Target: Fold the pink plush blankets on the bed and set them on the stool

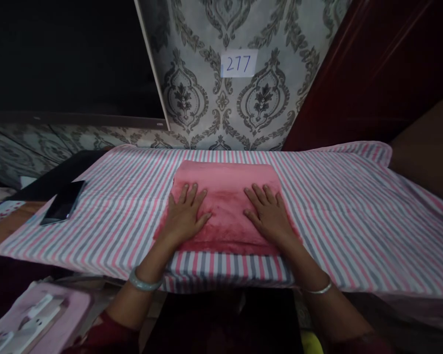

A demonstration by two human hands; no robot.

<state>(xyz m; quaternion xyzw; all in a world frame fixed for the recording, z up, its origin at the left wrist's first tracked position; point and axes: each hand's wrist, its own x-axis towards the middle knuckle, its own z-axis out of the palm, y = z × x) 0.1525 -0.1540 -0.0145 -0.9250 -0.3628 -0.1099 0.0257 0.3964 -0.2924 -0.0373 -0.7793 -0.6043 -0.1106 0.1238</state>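
Note:
A folded pink plush cloth point(225, 211) lies flat on a striped sheet point(335, 211) in pink, grey and white. My left hand point(184, 214) rests palm down on the cloth's left part, fingers spread. On the right part lies my right hand point(270, 214), also flat with its fingers apart. Both hands press on the top surface and grip nothing. The cloth's smooth, paler band runs along its far edge, and a darker fold shows at the near edge. What lies beneath my palms is hidden.
A dark phone point(63, 202) lies at the sheet's left end. Behind stand a patterned wall with a paper label point(239, 63) reading 277, a large black screen point(70, 59) and a dark red panel point(365, 69). A pink stool-like surface point(74, 309) holds white items at lower left.

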